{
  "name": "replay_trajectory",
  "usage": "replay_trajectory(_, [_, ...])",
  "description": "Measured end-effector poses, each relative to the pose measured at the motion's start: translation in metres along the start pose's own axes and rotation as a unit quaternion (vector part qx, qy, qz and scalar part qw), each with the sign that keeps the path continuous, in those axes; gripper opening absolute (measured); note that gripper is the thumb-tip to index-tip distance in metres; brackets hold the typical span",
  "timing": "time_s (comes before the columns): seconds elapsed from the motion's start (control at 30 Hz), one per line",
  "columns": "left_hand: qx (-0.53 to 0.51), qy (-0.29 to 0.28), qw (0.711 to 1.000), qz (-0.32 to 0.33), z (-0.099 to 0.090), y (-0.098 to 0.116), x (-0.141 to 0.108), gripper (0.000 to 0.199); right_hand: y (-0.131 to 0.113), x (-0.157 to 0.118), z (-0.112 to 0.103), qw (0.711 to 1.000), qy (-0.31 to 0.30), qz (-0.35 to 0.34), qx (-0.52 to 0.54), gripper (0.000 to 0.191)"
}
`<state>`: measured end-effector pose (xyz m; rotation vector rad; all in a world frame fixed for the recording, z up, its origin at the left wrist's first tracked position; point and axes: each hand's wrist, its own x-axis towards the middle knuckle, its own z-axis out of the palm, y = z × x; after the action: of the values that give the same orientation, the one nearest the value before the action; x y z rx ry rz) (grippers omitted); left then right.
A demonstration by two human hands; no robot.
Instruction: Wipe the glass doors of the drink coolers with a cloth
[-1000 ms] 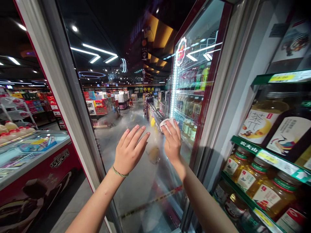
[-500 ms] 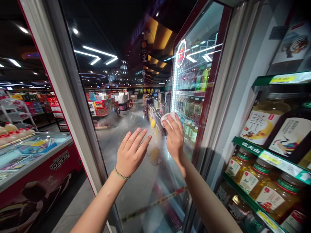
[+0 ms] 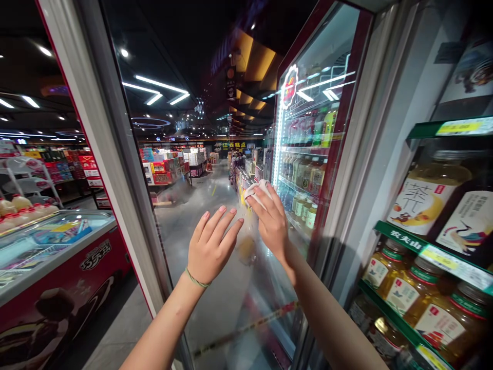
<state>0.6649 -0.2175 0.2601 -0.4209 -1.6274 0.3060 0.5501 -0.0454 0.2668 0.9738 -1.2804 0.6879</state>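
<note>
A framed glass door (image 3: 215, 313) fills the middle of the view. My left hand (image 3: 211, 246), with a thin band round its wrist, is held at the glass with fingers spread and nothing in it. Just to its right, my right hand (image 3: 271, 221) presses a white cloth (image 3: 256, 190) against the glass, its fingers laid over the cloth. Part of the cloth sticks out past the fingertips at the upper left. Smudges and a blurred haze show on the glass around both hands.
On the right, green-edged shelves (image 3: 435, 253) hold bottles and jars. A red chest freezer (image 3: 61, 277) stands at the left, beyond the door frame (image 3: 103, 169). A lit drinks cooler (image 3: 304, 154) appears in the glass, with a striped tape (image 3: 250, 329) low down.
My right hand has moved a little left with the white cloth, nearer my left hand. My left hand has barely shifted. The view has turned slightly.
</note>
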Motion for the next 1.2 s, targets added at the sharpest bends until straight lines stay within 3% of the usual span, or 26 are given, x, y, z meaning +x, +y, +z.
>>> replay_trajectory(0.1, [-0.008,0.001,1.000,0.007,0.000,-0.002,-0.002,0.036,0.001,0.004,0.001,0.999,0.041,0.021,-0.004,0.056])
replay_trajectory(0.27, [-0.016,0.003,1.000,0.006,-0.001,-0.004,-0.004,0.035,0.001,0.014,0.003,1.000,-0.018,-0.005,0.011,0.059])
replay_trajectory(0.4, [-0.026,0.007,1.000,0.006,-0.001,-0.005,-0.004,0.034,0.000,0.022,0.003,1.000,0.022,0.011,0.003,0.058])
replay_trajectory(0.53, [-0.031,0.011,0.999,0.007,-0.003,-0.006,-0.003,0.031,-0.004,0.027,0.005,0.998,-0.040,-0.040,0.031,0.059])
replay_trajectory(0.7, [-0.040,0.017,0.999,0.009,-0.006,-0.008,-0.003,0.029,-0.007,0.033,0.008,1.000,0.009,-0.012,0.018,0.058])
replay_trajectory(0.83, [-0.041,0.020,0.999,0.008,-0.006,-0.007,-0.003,0.028,-0.008,0.038,0.009,0.998,-0.027,-0.038,0.044,0.056])
replay_trajectory(1.0, [-0.042,0.020,0.999,0.008,-0.007,-0.006,-0.002,0.027,-0.007,0.040,0.009,0.999,0.011,0.000,0.030,0.056])
replay_trajectory(1.13, [-0.034,0.025,0.999,0.008,-0.007,-0.006,-0.002,0.025,-0.008,0.040,0.010,0.997,-0.040,-0.043,0.059,0.053])
replay_trajectory(1.2, [-0.040,0.027,0.999,0.008,-0.007,-0.006,-0.002,0.025,-0.008,0.040,0.011,0.998,-0.028,-0.036,0.053,0.054])
